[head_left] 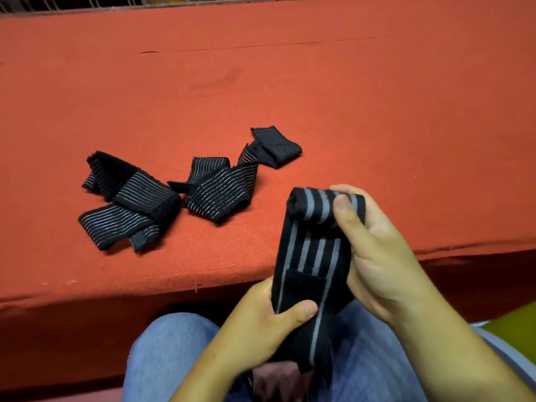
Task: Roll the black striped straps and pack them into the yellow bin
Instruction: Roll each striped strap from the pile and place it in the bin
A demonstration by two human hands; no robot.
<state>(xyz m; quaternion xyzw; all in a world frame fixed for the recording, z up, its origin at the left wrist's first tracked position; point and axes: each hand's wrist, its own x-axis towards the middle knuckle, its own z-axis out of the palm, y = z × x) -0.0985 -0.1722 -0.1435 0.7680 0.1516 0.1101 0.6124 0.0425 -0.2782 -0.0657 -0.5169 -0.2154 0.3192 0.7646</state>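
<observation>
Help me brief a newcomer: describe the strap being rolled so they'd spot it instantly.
Go to the near edge of the red table, above the person's jeans. There the strap is held by the right hand at its rolled top end and the left hand lower down. Unlike the thin-lined straps lying on the table, it has broad grey stripes.

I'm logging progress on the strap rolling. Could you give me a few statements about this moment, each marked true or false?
1. The right hand grips the rolled end of the black strap with wide grey stripes. True.
2. The left hand rests empty on the red felt table. False: it holds the same strap lower down.
3. Several thin-striped black straps lie on the table. True.
4. Those straps are tightly rolled. False: they lie loosely folded and tangled.
</observation>
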